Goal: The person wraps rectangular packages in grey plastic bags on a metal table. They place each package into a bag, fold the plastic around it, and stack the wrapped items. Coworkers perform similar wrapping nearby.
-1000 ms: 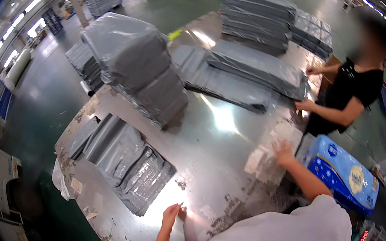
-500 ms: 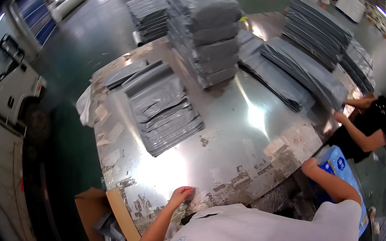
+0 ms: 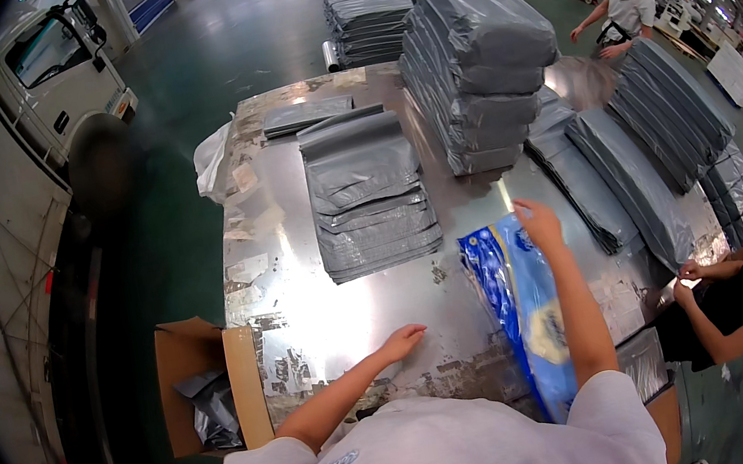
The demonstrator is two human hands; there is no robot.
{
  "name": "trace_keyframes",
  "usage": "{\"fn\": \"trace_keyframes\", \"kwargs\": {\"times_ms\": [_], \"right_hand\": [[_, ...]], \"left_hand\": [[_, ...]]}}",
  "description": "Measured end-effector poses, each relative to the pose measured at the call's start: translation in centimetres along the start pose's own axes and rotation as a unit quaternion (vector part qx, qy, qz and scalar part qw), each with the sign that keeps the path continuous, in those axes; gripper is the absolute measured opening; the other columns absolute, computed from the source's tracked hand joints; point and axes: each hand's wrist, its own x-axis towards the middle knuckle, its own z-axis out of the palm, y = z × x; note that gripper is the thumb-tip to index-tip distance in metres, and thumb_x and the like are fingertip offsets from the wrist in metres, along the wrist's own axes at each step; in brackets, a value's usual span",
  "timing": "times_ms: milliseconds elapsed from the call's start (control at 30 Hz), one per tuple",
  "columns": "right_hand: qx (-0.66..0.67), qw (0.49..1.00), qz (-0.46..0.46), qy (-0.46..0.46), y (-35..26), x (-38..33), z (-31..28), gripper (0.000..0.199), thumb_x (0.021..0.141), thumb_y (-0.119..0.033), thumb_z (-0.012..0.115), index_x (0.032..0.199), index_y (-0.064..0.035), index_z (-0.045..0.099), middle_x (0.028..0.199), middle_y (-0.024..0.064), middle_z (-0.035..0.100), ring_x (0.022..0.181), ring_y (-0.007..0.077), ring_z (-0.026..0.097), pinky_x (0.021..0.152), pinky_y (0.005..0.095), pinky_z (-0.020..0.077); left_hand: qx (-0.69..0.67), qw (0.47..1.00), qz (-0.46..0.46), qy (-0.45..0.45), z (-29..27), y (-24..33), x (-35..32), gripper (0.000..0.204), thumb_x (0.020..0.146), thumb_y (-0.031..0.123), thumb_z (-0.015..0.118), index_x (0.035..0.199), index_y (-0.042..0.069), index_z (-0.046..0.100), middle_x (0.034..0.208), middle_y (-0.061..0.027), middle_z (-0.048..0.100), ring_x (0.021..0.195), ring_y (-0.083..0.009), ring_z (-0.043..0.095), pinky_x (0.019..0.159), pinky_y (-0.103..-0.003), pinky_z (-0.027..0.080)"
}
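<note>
A blue printed plastic bag [image 3: 527, 304], flat and shiny with a pale yellow patch, hangs down over the table's near edge at the right. At its upper end my right hand [image 3: 538, 223] is closed on the edge. My left hand [image 3: 405, 341] is over the near middle of the metal table [image 3: 384, 312], with its fingers stretched toward the bag and nothing visible in them. Beyond it lies a fanned pile of grey plastic bags [image 3: 370, 193]. Behind the blue bag, toward the far side, rises a tall stack of grey bag bundles [image 3: 480, 59].
An open cardboard box [image 3: 248, 388] holding grey plastic stands left of the table. More grey bundles [image 3: 631, 181] lie along the right side. One co-worker [image 3: 734, 311] in black handles them there; another person [image 3: 627, 7] stands farther back. A truck [image 3: 62, 87] is parked at the left.
My right hand has brought the blue bag up from beside the table's right end and across onto the table. The view has shifted; my left hand stays near the front edge.
</note>
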Motion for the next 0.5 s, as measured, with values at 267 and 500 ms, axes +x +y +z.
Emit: {"fn": "trace_keyframes", "kwargs": {"times_ms": [267,500], "right_hand": [[0.194,0.729,0.573,-0.319,30.4,-20.5,2.3,0.027,0.08,-0.028,0.05,0.081,-0.0025,0.058,0.074,0.014,0.06,0.068,0.0279,0.058,0.059,0.0403,0.0453],[0.608,0.56,0.523,-0.207,10.7,-19.5,-2.0,0.037,0.082,-0.032,0.046,0.101,-0.0009,0.05,0.094,0.0162,0.055,0.083,0.0291,0.056,0.072,0.0404,0.0449]], "left_hand": [[0.149,0.981,-0.094,0.084,12.4,-4.0,8.6,0.063,0.084,0.054,0.027,0.123,0.005,0.037,0.121,-0.0189,0.041,0.115,-0.0299,0.037,0.094,-0.038,0.029],[-0.029,0.988,-0.088,0.123,19.1,0.0,12.2,0.076,0.081,0.061,0.024,0.135,0.012,0.0,0.139,-0.0199,0.005,0.127,-0.0343,0.011,0.101,-0.046,0.011]]}}
